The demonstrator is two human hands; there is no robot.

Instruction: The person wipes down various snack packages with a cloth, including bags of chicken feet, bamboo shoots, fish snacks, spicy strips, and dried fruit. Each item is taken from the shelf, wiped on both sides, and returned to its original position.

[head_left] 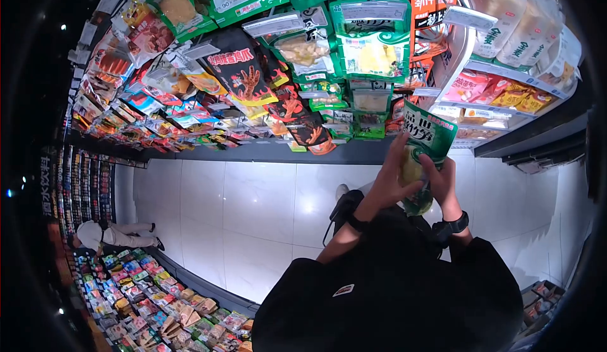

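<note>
A green snack bag (431, 136) with white lettering and a clear window is held upright in front of my chest. My left hand (393, 174) grips its left side, fingers along the edge. On the opposite side, my right hand (441, 178) holds the lower right part, with the thumb lying across the front. Beyond the bag, similar green packets (374, 55) hang on the shelf hooks, beside an orange packet (430, 14). The bottom of the held bag shows below my hands.
Black packets (243, 67) and many other snack bags hang along the rack. White shelves (506, 72) with bread bags (515, 26) stand at right. Behind at lower left is a display of packets (152, 295), with another person (104, 233) beside it. Pale tiles (253, 206) cover the floor.
</note>
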